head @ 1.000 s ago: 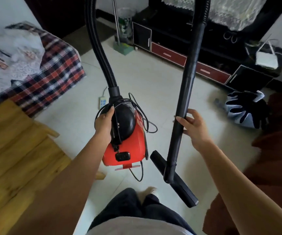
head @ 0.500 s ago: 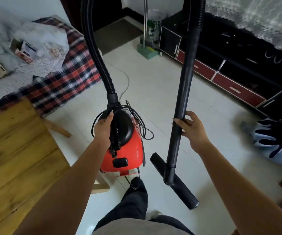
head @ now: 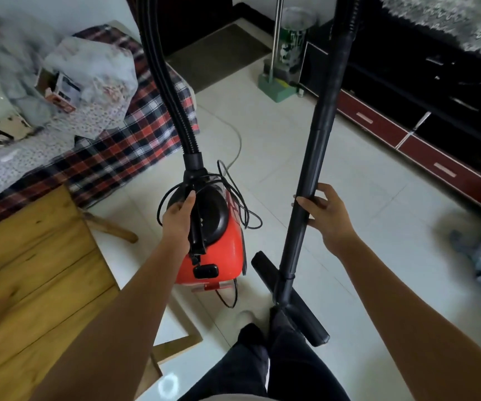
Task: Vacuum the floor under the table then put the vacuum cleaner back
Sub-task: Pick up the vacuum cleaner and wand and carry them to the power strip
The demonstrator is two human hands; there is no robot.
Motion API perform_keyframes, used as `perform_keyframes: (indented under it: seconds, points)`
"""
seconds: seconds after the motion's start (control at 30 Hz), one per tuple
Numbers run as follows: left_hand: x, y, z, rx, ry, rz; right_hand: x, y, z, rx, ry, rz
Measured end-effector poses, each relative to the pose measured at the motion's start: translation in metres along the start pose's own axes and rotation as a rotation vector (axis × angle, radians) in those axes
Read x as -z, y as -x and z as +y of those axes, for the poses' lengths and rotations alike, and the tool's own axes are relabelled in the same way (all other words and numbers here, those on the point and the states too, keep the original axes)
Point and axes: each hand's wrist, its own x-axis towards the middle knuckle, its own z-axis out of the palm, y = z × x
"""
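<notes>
Carrying step, by the look of it. Vacuum (head: 219, 256) at frame centre, seemingly lifted off the floor (head: 334, 157), just right of the desk (head: 31, 270) corner at lower left.

Left hand (head: 180, 218) curled round the black top handle, pinning loops of cord (head: 243, 206) against it. Right hand (head: 324, 215) wrapped round the wand (head: 311, 175) at mid-length, thumb on the near side. Wand near upright, with the nozzle (head: 300, 311) hanging low at bottom centre, close to the legs (head: 262, 366). Hose (head: 169, 91) arching up and out of the top edge.

Cord bundled on the body rather than run out, so probably not sucking right now. Hard to judge whether headed for the desk or off to storage.

Next calls for:
- Setting the body down flat without snagging the dangling cord loop.
- Holding the wand steady so the nozzle doesn't swing into the legs.
- If cleaning is yet to come: unwinding the cord, plugging in, and tipping the wand low enough to slide the nozzle under the desk.
</notes>
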Motion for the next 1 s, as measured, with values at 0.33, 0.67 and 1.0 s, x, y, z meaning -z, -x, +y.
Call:
perform_keyframes:
  seconds: [0.33,0.67,1.0]
  points:
    - [-0.035,-0.039,0.023,0.077,0.019,0.063,0.008,-0.066,-0.014,-0.050,0.000,-0.037]
    - [-0.112,-0.060,0.045,0.043,-0.066,-0.065,0.063,-0.099,-0.009,-0.091,-0.048,0.077]
    - [-0.190,-0.083,0.062,0.050,-0.208,-0.287,0.105,-0.100,0.004,-0.124,-0.155,0.322]
